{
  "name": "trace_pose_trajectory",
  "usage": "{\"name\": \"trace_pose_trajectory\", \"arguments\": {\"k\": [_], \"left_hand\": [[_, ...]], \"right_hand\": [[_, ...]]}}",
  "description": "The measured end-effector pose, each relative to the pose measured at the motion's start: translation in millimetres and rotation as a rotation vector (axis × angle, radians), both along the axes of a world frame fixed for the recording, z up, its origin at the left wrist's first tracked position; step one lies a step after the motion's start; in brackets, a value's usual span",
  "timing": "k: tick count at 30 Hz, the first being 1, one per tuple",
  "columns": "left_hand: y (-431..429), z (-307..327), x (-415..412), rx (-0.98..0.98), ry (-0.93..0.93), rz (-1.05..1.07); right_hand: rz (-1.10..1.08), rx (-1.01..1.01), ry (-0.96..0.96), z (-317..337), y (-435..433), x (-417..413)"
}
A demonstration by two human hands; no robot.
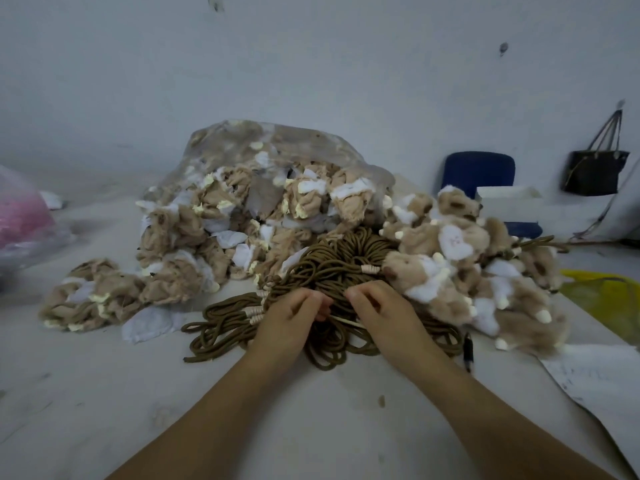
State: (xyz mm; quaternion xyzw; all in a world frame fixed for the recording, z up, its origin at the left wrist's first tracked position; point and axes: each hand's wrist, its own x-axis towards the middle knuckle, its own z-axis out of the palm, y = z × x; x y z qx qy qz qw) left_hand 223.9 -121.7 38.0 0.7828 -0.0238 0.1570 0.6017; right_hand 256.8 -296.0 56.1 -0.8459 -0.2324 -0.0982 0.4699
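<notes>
You are seeing no text, label, brand or number that can be read. The paper sheet (pixel 599 375), lying to the right of your right hand (pixel 377 315), is showing faint grey marks that are too blurred to make out. The white patch (pixel 453 241) on a plush toy, beyond that hand and to its right, is showing only small pink marks, not letters.

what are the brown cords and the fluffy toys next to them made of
The brown cords look like braided textile rope, matt, with a fine woven ribbing along them. The fluffy toys look like soft plush fabric, tan and white, with a fuzzy nap. The exact fibre of either cannot be told.
</notes>
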Motion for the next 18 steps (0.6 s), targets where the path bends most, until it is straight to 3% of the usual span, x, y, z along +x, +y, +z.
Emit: {"name": "trace_pose_trajectory", "arguments": {"k": [6,15,18], "left_hand": [[1.5,12.2,5.6,0.054,0.034,0.096],[6.2,27.0,42.6,0.665,-0.101,0.193],[-1.1,27.5,57.9,0.856,-0.153,0.186]], "right_hand": [[-0.046,-0.271,-0.171,-19.3,2.9,4.7],[-0.204,-0.233,-0.379,-13.5,0.6,-3.1],[-0.246,-0.191,-0.263,-14.4,-1.0,-0.4]]}}
